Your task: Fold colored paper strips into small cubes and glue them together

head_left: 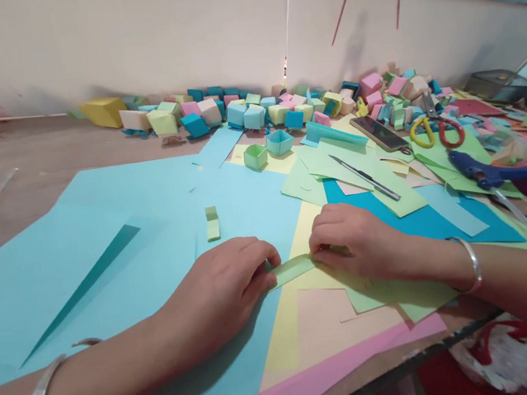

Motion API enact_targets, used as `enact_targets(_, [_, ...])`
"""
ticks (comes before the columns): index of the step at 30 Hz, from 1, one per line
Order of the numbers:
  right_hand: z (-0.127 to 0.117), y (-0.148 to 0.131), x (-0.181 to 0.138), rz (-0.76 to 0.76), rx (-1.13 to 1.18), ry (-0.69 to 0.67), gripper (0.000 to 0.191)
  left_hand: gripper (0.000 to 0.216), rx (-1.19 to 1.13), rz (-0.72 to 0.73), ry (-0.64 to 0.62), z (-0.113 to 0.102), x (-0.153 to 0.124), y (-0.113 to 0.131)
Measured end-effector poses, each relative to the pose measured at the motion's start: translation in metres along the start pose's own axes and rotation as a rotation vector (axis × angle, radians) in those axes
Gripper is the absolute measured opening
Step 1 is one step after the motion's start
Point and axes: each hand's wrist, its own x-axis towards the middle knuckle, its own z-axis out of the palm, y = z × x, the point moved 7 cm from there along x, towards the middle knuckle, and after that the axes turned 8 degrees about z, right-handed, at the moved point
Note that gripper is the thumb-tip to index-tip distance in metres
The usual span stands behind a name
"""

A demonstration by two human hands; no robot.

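Note:
A narrow light green paper strip (294,269) stretches between my two hands, just above the coloured sheets. My left hand (231,280) pinches its left end between thumb and fingers. The strip's right end is pinched by my right hand (351,237), palm down. Under my left hand lies a large light blue sheet (150,183). A small folded green paper piece (212,223) rests on that sheet, beyond my left hand. Past the hands stand a small open green paper box (255,156) and a light blue paper box (279,142).
Many coloured paper cubes (199,117) line the wall. To the right lie a pen (365,177), a phone (381,132), scissors with yellow and red handles (451,134) and a blue glue gun (491,171). Pink sheets (295,387) reach the table's front edge.

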Motion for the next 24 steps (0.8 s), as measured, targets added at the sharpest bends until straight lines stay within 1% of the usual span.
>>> enact_targets(4, [-0.005, -0.005, 0.0, -0.058, -0.067, -0.017, 0.021, 0.013, -0.012, 0.022, 0.002, -0.003, -0.001, 0.002])
enact_targets(7, [-0.009, -0.011, -0.001, -0.133, -0.18, -0.027, 0.026, 0.021, 0.05, 0.085, -0.007, -0.003, -0.001, 0.008])
enact_targets(9, [-0.01, -0.015, -0.003, -0.172, -0.265, -0.034, 0.028, 0.025, 0.148, 0.183, -0.004, -0.002, -0.002, 0.014])
enact_targets(12, [-0.01, -0.018, -0.006, -0.199, -0.36, -0.052, 0.027, 0.024, 0.297, 0.367, 0.021, 0.001, -0.004, 0.026])
enact_targets(14, [-0.009, -0.02, -0.007, -0.204, -0.394, -0.067, 0.025, 0.023, 0.369, 0.436, 0.024, 0.002, -0.006, 0.032])
enact_targets(19, [-0.009, -0.025, -0.009, -0.214, -0.463, -0.097, 0.021, 0.023, 0.484, 0.498, -0.007, 0.002, -0.008, 0.042])
enact_targets(24, [-0.01, -0.035, -0.015, -0.233, -0.534, -0.06, 0.026, 0.024, 0.518, 0.554, 0.006, 0.001, -0.009, 0.05])
